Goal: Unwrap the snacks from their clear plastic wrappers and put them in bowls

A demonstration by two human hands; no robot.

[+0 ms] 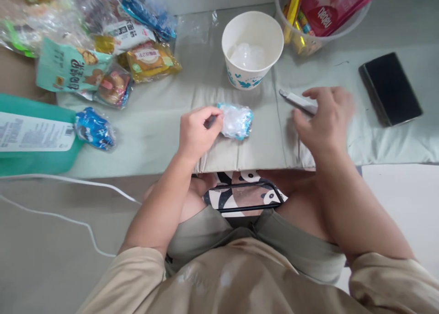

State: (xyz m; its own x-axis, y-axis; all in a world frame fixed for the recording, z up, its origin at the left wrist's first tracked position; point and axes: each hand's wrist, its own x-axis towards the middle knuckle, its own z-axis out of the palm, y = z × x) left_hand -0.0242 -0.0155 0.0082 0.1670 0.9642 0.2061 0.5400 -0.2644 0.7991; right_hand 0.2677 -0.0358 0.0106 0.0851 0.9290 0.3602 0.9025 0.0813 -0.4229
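My left hand point(197, 130) is closed in a pinch on a small blue and clear snack packet point(236, 120) that lies on the pale green mat point(154, 131). My right hand point(325, 119) hovers to the right, fingers curled over a white utility knife point(297, 101) lying on the mat. The hand is motion-blurred, and whether it grips the knife is unclear. A white paper cup point(252, 49) with crumpled clear wrappers inside stands just beyond both hands.
A pile of snack packets point(103, 44) fills the far left, with a blue packet point(94, 127) and a teal pouch point(30, 135) nearer. A clear tub of snacks point(318, 17) stands at the back right. A black phone point(389, 87) lies right. White cables point(68, 199) cross the floor.
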